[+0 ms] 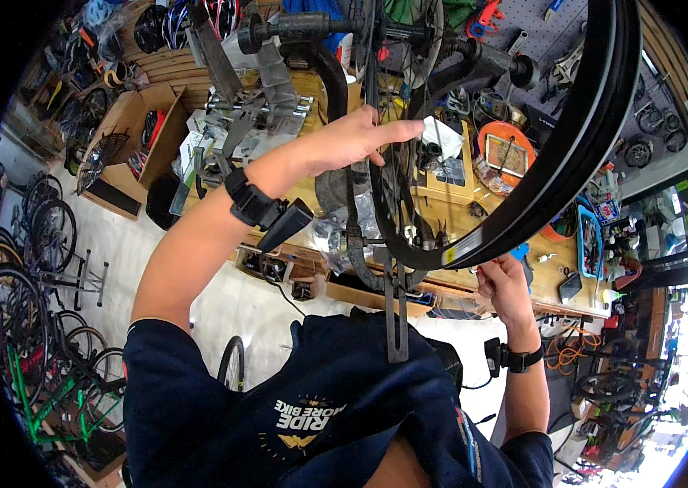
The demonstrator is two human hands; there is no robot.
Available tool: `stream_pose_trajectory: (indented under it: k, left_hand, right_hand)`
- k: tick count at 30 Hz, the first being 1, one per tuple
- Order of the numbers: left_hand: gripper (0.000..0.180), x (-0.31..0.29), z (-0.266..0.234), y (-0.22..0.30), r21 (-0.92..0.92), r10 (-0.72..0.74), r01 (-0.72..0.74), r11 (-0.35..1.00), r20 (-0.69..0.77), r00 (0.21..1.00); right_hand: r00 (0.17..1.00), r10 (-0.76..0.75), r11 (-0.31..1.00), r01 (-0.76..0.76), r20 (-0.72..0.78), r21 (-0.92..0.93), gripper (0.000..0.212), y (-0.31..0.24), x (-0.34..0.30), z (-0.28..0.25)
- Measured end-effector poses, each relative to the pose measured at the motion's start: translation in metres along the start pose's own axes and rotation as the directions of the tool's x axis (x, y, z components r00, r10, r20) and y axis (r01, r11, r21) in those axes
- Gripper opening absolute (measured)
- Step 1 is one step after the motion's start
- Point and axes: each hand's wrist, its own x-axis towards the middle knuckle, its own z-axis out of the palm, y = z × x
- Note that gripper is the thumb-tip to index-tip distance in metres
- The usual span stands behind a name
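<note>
A black bicycle wheel sits upright in a dark metal truing stand, its rim sweeping close in front of me. My left hand wraps round the left side of the rim, one digit stretched out across the spokes. At the bottom of the rim, just right of a yellow label, is my right hand. Its fingers are curled in a pinch, and a tiny reddish bit shows at the tips, too small to name. A slotted metal bar of the stand points toward my chest.
Behind the wheel stands a wooden workbench with tools, an orange round tray and a blue tray. An open cardboard box is at the far left. Several bicycles line the left; shelves with parts stand at right.
</note>
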Motion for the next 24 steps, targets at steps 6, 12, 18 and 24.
stream_pose_trajectory:
  k: [6, 12, 18, 24]
  left_hand:
    - [0.11, -0.013, 0.004, 0.017, -0.093, -0.109, 0.108, 0.99, -0.01, 0.994]
    - [0.115, -0.015, 0.01, 0.01, -0.11, -0.024, 0.014, 0.994, -0.088, 0.996]
    - [0.109, -0.008, 0.015, -0.002, -0.012, -0.051, 0.05, 0.999, -0.147, 0.988]
    - [0.088, -0.02, 0.004, 0.015, -0.211, -0.029, 0.037, 0.977, 0.039, 0.999]
  right_hand:
    - [1.0, -0.029, 0.999, 0.029, 0.007, -0.022, 0.012, -0.007, 0.01, 0.008]
    - [1.0, -0.003, 1.0, 0.003, -0.023, -0.022, 0.027, 0.0, 0.02, 0.011]
    - [0.994, -0.106, 0.981, 0.109, 0.032, -0.159, 0.021, 0.001, 0.024, 0.014]
    - [0.997, -0.068, 0.979, 0.07, 0.021, -0.189, 0.018, -0.015, 0.027, 0.023]
